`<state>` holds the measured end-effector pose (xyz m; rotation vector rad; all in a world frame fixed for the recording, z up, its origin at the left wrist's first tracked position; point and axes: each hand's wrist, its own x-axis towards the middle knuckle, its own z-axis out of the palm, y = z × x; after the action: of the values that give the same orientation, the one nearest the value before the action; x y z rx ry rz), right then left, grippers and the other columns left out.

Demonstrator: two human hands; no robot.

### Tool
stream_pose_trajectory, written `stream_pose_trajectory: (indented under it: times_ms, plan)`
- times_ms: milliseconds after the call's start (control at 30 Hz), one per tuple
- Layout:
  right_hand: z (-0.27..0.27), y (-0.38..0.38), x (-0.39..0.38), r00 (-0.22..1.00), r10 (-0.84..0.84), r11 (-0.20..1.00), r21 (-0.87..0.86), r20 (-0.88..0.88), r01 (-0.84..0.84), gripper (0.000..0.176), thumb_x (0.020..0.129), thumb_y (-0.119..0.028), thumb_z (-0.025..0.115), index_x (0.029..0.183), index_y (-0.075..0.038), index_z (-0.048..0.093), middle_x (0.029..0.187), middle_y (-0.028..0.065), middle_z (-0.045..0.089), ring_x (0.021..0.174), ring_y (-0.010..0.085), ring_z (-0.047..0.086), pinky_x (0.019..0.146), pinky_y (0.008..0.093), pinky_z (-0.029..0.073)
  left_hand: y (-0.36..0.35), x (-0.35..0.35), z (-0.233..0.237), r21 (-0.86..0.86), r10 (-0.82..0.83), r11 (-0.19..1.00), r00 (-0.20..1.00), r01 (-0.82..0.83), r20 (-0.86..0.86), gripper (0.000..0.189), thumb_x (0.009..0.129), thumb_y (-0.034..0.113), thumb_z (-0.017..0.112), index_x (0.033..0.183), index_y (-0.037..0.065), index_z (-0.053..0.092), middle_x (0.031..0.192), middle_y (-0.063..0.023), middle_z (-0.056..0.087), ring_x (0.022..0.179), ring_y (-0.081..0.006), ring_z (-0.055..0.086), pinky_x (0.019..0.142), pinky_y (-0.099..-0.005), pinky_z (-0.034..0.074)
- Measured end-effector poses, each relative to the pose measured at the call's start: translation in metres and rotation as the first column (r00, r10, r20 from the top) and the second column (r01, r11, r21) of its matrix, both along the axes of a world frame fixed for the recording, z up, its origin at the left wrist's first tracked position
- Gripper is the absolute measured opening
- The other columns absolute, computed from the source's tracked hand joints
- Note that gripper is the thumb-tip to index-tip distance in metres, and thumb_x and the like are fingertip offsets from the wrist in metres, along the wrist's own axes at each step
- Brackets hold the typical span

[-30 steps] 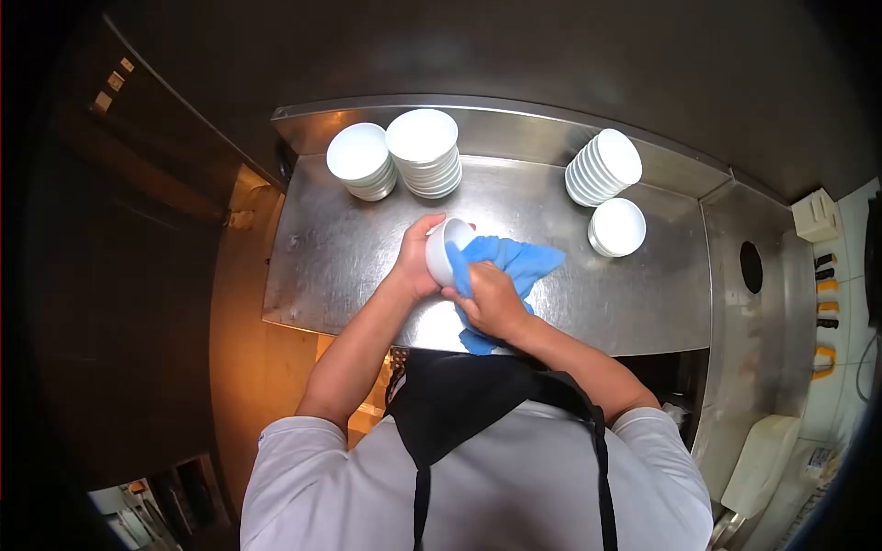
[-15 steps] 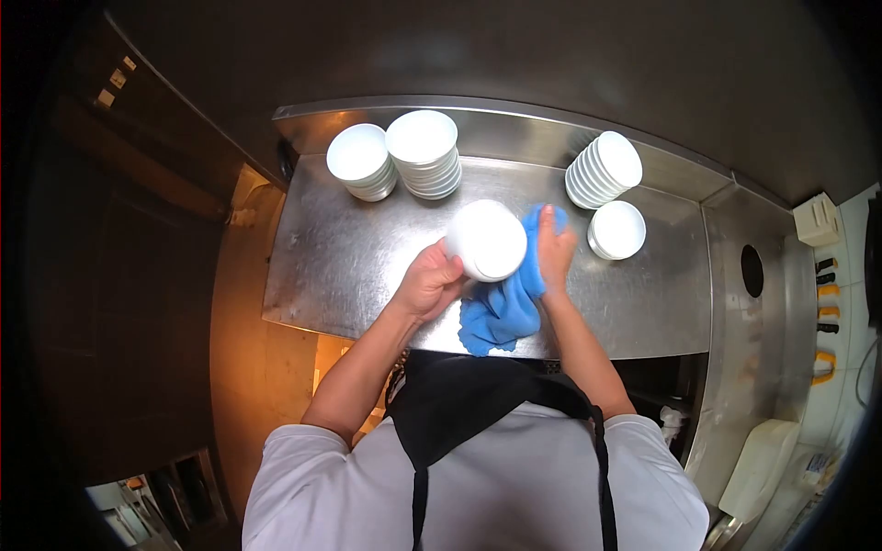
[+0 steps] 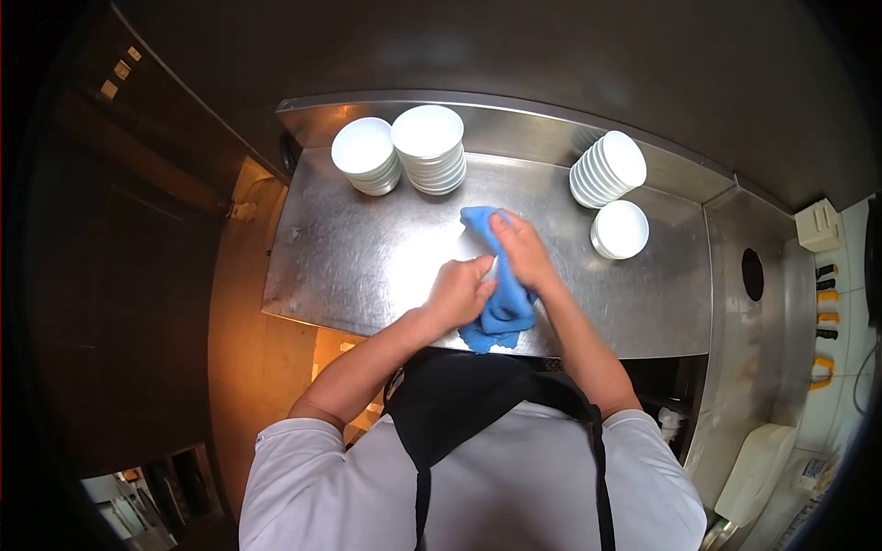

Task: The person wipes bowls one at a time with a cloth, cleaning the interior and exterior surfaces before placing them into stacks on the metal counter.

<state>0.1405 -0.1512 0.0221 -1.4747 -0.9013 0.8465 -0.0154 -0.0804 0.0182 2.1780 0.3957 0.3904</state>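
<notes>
Over the front of the steel counter, a white bowl [image 3: 472,246] is held between my hands, mostly hidden by fingers and cloth. My left hand [image 3: 459,292] is closed on its near left side, thumb at the edge. On the right, my right hand [image 3: 524,250] grips a blue cloth [image 3: 505,310] and presses it against the bowl. The cloth's lower end hangs down toward the counter's front edge.
Two stacks of white bowls, a left stack [image 3: 365,151] and a taller one [image 3: 428,138], stand at the back left. A leaning stack [image 3: 610,170] and a shorter stack [image 3: 620,230] are at right. The steel counter [image 3: 340,262] has a raised back edge. Knives [image 3: 828,296] hang far right.
The bowl has tipped from showing its round white outside to being mostly covered. My right hand has moved left with the cloth onto the bowl, and my left hand has turned and shifted right.
</notes>
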Motion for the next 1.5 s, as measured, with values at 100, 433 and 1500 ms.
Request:
stream_pose_trajectory:
  times_ms: [100, 433, 1500]
  plan:
    - [0.009, 0.002, 0.016, 0.655, 0.080, 0.996, 0.087, -0.751, -0.022, 0.044, 0.100, -0.040, 0.049, 0.116, -0.002, 0.065, 0.108, 0.0154, 0.069, 0.094, 0.0267, 0.068, 0.088, 0.0373, 0.054, -0.014, -0.002, 0.026, -0.026, -0.061, 0.998, 0.995, 0.063, 0.074, 0.018, 0.085, 0.016, 0.073, 0.094, 0.001, 0.067, 0.083, -0.0213, 0.068, 0.080, -0.0380, 0.069, 0.070, -0.0417, 0.054]
    - [-0.012, -0.003, -0.024, 0.539, 0.015, 0.988, 0.097, -0.842, 0.124, 0.054, 0.100, -0.051, 0.046, 0.117, -0.001, 0.060, 0.103, 0.0147, 0.067, 0.091, 0.0243, 0.068, 0.082, 0.0389, 0.057, 0.041, -0.004, 0.041, 0.449, -0.008, 0.855, 0.860, -0.258, 0.510, 0.025, 0.076, 0.003, 0.074, 0.101, 0.002, 0.070, 0.100, -0.0143, 0.071, 0.095, -0.0322, 0.069, 0.084, -0.0401, 0.055]
    - [0.019, -0.003, -0.018, 0.138, -0.298, 0.896, 0.227, 0.945, 0.382, 0.039, 0.086, -0.026, 0.071, 0.114, 0.000, 0.063, 0.113, 0.0209, 0.063, 0.108, 0.0371, 0.059, 0.098, 0.0420, 0.044, 0.295, -0.006, -0.020, -0.511, 0.453, 0.842, 0.745, -0.176, 0.490, 0.065, 0.101, 0.055, 0.041, 0.135, -0.001, 0.051, 0.131, -0.0126, 0.055, 0.123, -0.0219, 0.050, 0.106, -0.0335, 0.036]
